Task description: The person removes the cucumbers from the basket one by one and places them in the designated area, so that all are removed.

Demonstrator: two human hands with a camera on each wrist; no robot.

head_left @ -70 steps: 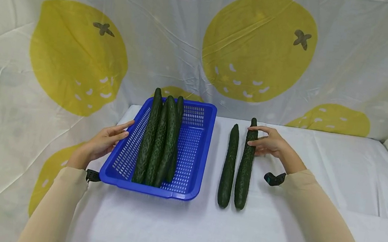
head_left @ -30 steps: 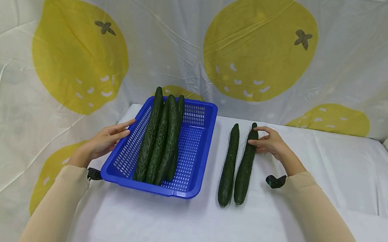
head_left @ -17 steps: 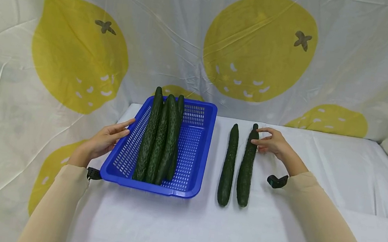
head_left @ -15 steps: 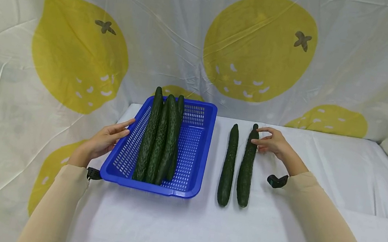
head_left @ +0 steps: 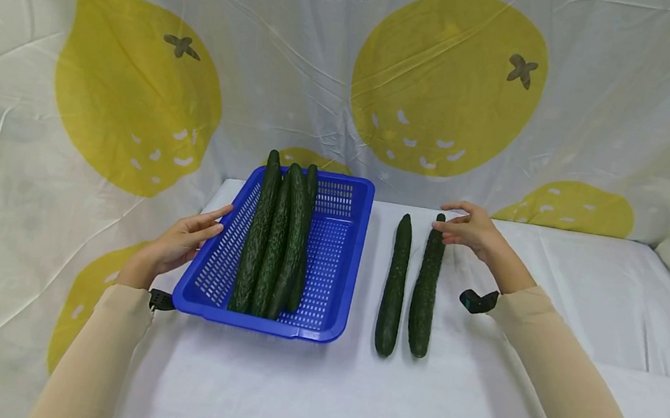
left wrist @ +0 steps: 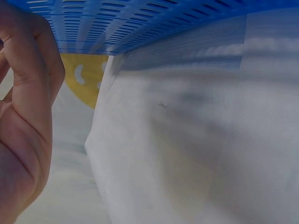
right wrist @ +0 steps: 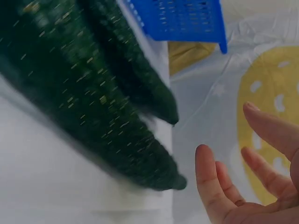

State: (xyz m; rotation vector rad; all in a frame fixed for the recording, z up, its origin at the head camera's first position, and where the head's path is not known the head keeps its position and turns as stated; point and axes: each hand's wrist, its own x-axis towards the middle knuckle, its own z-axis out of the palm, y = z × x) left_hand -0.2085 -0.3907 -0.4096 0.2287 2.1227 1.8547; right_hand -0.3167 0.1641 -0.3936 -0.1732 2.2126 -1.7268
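Two long dark green cucumbers lie side by side on the white table, the left one and the right one. My right hand hovers at the far tip of the right cucumber. In the right wrist view its fingers are spread, and a gap separates them from the cucumber tip. Several more cucumbers lie lengthwise in a blue perforated plastic basket. On the basket's left side my left hand rests against the rim with fingers extended. The left wrist view cuts off part of that hand.
White cloth covers the table. Behind it hangs a pale curtain printed with large yellow lemons. Black wrist cameras sit on the left wrist and the right wrist.
The right cucumber shifted slightly towards me, then a little right, under my right hand. That hand has since let go and risen away from it. Left hand and basket stay nearly still.
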